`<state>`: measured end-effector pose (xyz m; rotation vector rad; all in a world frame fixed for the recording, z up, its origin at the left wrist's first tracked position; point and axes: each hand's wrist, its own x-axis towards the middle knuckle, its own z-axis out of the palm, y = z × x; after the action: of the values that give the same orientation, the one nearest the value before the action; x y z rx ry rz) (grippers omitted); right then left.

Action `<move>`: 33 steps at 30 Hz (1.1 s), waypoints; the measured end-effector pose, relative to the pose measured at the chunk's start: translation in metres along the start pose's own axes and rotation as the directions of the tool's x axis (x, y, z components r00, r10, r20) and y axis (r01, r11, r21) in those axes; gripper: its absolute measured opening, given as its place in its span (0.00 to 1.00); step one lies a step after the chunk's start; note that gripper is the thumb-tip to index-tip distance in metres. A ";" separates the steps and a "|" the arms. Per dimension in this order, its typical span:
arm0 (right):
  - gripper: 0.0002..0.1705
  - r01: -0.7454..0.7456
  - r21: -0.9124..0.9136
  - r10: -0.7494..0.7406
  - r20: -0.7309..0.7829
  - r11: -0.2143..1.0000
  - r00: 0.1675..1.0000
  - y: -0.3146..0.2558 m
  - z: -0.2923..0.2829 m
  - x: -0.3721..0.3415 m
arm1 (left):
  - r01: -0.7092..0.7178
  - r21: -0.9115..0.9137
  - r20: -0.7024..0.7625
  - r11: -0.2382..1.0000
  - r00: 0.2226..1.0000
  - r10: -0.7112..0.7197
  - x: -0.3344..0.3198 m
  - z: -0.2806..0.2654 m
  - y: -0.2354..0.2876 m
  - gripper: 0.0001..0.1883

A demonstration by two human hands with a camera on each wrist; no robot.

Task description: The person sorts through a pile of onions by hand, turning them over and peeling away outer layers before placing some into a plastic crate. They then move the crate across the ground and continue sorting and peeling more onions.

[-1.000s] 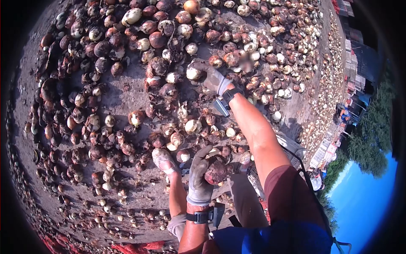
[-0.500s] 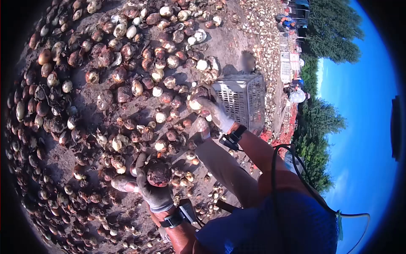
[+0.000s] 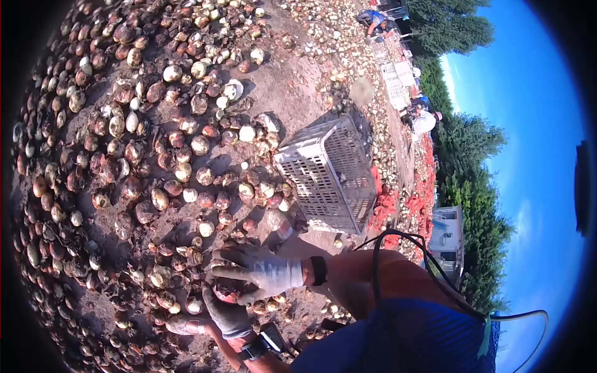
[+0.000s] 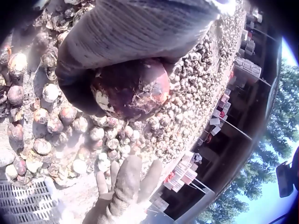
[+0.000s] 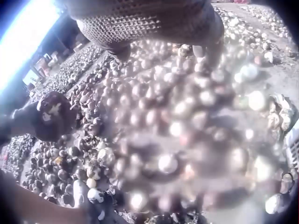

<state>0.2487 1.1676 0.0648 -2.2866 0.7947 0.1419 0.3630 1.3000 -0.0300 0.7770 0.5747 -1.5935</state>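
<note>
In the head view my gloved left hand (image 3: 229, 316) grips a large dark red onion (image 3: 227, 294); the left wrist view shows fingers and thumb of this hand (image 4: 126, 37) curled round the onion (image 4: 133, 91). My gloved right hand (image 3: 264, 271) lies across the view of that onion, fingers stretched out. Seen from the left wrist, the right hand (image 4: 122, 193) is apart from the onion, fingers spread and holding nothing. The right wrist view has the right hand (image 5: 149, 23) at the top and the held onion (image 5: 53, 114) at the left.
A grey plastic crate (image 3: 317, 180) stands on the soil beyond my hands. Onions (image 3: 158, 199) lie scattered all over the ground. Farther off are red netting (image 3: 384, 208), stacked crates (image 3: 395, 81), people (image 3: 424, 121) and trees (image 3: 466, 143).
My right hand has let go of the onion it held and come back beside the left. The left still grips its onion. The head view has turned, showing more of the crate.
</note>
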 end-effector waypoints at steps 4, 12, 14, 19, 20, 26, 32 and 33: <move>0.45 -0.178 0.271 0.172 0.044 0.946 0.984 -0.016 0.011 0.002 | -0.012 -0.047 0.141 0.999 0.990 0.018 -0.012 0.041 0.014 0.33; 0.35 -0.604 -0.047 0.427 -0.665 0.796 0.613 0.105 -0.077 -0.087 | -0.013 0.393 0.111 0.919 0.993 -0.033 -0.025 0.064 0.024 0.45; 0.40 -0.766 -0.034 0.511 -0.726 0.642 0.460 0.155 -0.109 -0.127 | 0.016 0.315 0.182 0.949 0.980 -0.077 -0.025 0.057 0.024 0.45; 0.41 -0.949 -0.088 0.699 -0.657 0.303 0.284 0.252 -0.118 -0.172 | -0.038 0.210 0.103 0.977 0.995 0.016 -0.026 0.046 0.043 0.31; 0.39 -0.908 0.004 0.775 -0.523 0.418 0.354 0.246 -0.113 -0.148 | -0.061 0.216 0.099 0.975 0.994 0.041 -0.028 0.045 0.048 0.31; 0.32 -0.418 -0.338 0.489 0.162 0.843 0.857 0.110 0.002 0.083 | -0.133 0.105 0.011 0.986 0.991 0.132 -0.034 0.030 0.082 0.29; 0.33 0.025 -0.440 0.197 0.451 0.898 0.870 -0.004 0.094 0.254 | -0.213 0.068 -0.090 0.975 0.972 0.218 -0.043 0.001 0.112 0.24; 0.33 0.052 -0.362 0.122 0.442 0.931 0.888 -0.012 0.108 0.271 | -0.209 0.037 -0.142 0.977 0.967 0.212 -0.047 -0.002 0.119 0.23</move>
<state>0.4872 1.1087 -0.0936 -2.4299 0.5909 0.8846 0.4831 1.3124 0.0110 0.9443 0.5599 -1.3575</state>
